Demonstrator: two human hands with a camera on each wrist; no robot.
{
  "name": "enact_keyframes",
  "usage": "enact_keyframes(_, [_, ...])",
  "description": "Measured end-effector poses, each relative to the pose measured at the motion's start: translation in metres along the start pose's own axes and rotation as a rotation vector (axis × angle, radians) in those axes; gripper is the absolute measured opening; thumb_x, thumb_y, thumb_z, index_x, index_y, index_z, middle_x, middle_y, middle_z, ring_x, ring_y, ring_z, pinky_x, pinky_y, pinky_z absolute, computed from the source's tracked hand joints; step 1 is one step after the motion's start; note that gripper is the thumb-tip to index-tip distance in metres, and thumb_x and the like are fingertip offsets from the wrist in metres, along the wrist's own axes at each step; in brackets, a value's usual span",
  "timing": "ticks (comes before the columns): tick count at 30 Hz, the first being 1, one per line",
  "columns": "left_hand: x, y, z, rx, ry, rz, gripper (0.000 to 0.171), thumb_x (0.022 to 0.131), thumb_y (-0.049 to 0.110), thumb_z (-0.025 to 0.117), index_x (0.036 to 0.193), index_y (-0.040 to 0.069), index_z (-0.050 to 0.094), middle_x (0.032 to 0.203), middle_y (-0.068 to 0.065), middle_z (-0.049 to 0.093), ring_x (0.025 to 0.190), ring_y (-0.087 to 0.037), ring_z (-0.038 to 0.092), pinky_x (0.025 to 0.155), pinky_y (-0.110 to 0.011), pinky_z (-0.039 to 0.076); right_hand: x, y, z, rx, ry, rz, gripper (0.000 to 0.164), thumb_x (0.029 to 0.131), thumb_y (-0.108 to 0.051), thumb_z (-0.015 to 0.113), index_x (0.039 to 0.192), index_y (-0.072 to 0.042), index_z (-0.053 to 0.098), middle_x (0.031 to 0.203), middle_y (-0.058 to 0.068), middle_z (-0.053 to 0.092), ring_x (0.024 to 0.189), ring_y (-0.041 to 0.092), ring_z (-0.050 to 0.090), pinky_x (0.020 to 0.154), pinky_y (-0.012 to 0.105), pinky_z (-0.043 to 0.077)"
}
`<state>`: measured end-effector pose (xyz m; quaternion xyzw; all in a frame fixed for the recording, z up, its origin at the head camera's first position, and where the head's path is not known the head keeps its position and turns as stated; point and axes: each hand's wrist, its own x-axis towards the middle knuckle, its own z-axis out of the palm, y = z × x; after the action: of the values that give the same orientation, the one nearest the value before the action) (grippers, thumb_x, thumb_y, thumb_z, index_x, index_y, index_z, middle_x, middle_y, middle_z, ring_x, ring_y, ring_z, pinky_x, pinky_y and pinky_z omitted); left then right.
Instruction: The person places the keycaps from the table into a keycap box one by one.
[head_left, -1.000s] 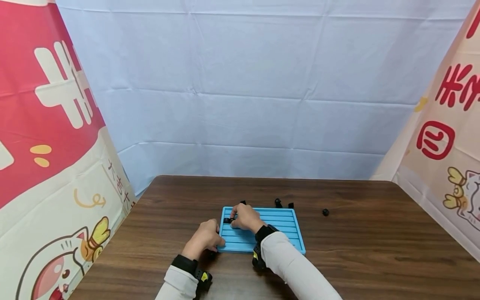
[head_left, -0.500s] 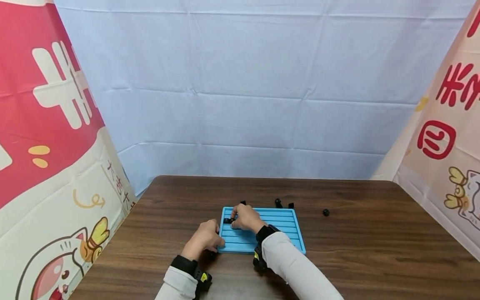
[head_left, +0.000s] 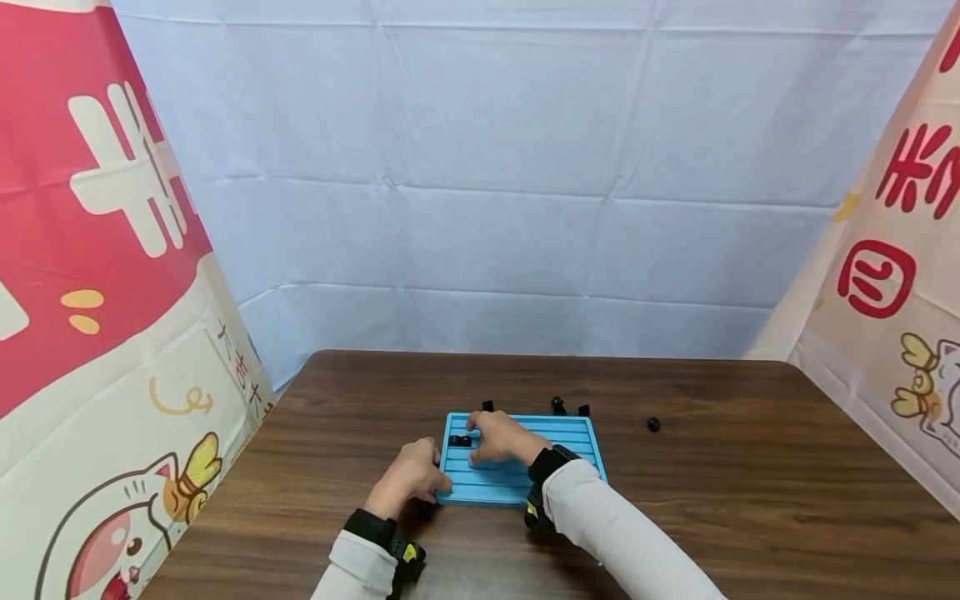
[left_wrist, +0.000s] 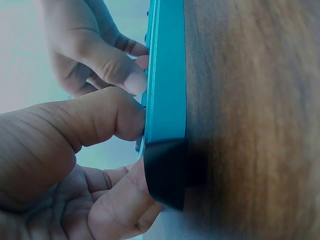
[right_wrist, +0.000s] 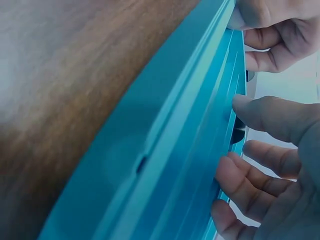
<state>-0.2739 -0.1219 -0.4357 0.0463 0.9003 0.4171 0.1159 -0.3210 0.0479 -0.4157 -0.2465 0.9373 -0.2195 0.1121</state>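
Observation:
A light blue tray [head_left: 517, 487] with parallel ridges lies on the table. On its left part, two small black pieces [head_left: 460, 441] sit side by side; their exact kind is too small to tell. My left hand [head_left: 411, 477] grips the tray's near left corner, thumb on the rim, fingers at the side. Beside those fingers, a black wedge-shaped piece [left_wrist: 165, 172] covers the corner in the left wrist view. My right hand [head_left: 504, 439] is over the tray, just right of the black pieces, its fingers [right_wrist: 272, 117] apart and loosely bent with nothing between them.
Behind the tray's far edge are several small black pieces, one at the left [head_left: 488, 406] and a taller one [head_left: 558, 406] farther right. Another round black piece [head_left: 653, 424] lies to the right on the brown wooden table [head_left: 720, 483]. Cloth hangs around the table.
My right hand has let go of the black piece it was touching and moved slightly right, so both black pieces now show. The left hand keeps its place on the tray.

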Motion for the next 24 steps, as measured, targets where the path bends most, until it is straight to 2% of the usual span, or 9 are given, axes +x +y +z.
enact_keyframes(3, [0.001, 0.000, 0.000, -0.002, 0.006, -0.003, 0.029, 0.067, -0.008, 0.068, 0.086, -0.003, 0.047, 0.076, -0.015, 0.046, 0.051, -0.021, 0.057, 0.045, -0.030, 0.052, -0.003, -0.001, -0.003, -0.013, -0.019, -0.013, 0.049, 0.080, -0.016, 0.074, 0.123, -0.003, 0.054, 0.075, 0.001, 0.057, 0.066, 0.014, 0.054, 0.067, 0.035, 0.049])
enact_keyframes(6, [0.001, -0.001, 0.000, -0.005, 0.005, -0.006, 0.029, 0.067, -0.008, 0.068, 0.087, -0.003, 0.047, 0.076, -0.016, 0.047, 0.051, -0.021, 0.057, 0.045, -0.030, 0.052, -0.006, -0.002, -0.005, -0.030, -0.045, -0.023, 0.051, 0.080, -0.017, 0.074, 0.124, -0.003, 0.053, 0.079, 0.002, 0.057, 0.068, 0.014, 0.055, 0.066, 0.034, 0.048])
enact_keyframes(10, [0.001, 0.000, 0.000, -0.006, -0.003, -0.005, 0.028, 0.068, -0.008, 0.067, 0.087, -0.003, 0.047, 0.076, -0.016, 0.046, 0.050, -0.022, 0.057, 0.045, -0.031, 0.052, -0.010, -0.004, -0.009, -0.071, -0.091, -0.041, 0.050, 0.079, -0.019, 0.075, 0.123, -0.004, 0.055, 0.102, 0.007, 0.061, 0.088, 0.020, 0.059, 0.072, 0.034, 0.050])
enact_keyframes(13, [0.001, -0.001, 0.000, -0.005, -0.002, -0.008, 0.028, 0.068, -0.008, 0.067, 0.086, -0.003, 0.046, 0.076, -0.016, 0.045, 0.050, -0.022, 0.057, 0.046, -0.031, 0.052, -0.014, -0.007, -0.013, -0.112, -0.121, -0.064, 0.049, 0.079, -0.020, 0.075, 0.121, -0.003, 0.057, 0.117, 0.010, 0.058, 0.104, 0.024, 0.056, 0.081, 0.035, 0.049])
enact_keyframes(20, [0.003, -0.001, 0.002, -0.016, -0.002, -0.013, 0.029, 0.068, -0.008, 0.068, 0.086, -0.003, 0.046, 0.076, -0.016, 0.045, 0.052, -0.022, 0.056, 0.046, -0.031, 0.053, -0.025, -0.013, -0.023, -0.174, -0.182, -0.054, 0.048, 0.078, -0.020, 0.076, 0.121, -0.005, 0.059, 0.118, 0.008, 0.057, 0.108, 0.023, 0.054, 0.084, 0.036, 0.048])
enact_keyframes(24, [0.003, -0.002, 0.002, -0.017, 0.005, -0.007, 0.029, 0.068, -0.008, 0.068, 0.086, -0.003, 0.046, 0.076, -0.016, 0.045, 0.051, -0.022, 0.056, 0.045, -0.031, 0.052, -0.030, -0.013, -0.029, -0.192, -0.199, -0.056, 0.050, 0.079, -0.021, 0.075, 0.124, -0.008, 0.058, 0.122, 0.006, 0.056, 0.116, 0.025, 0.048, 0.091, 0.039, 0.044])
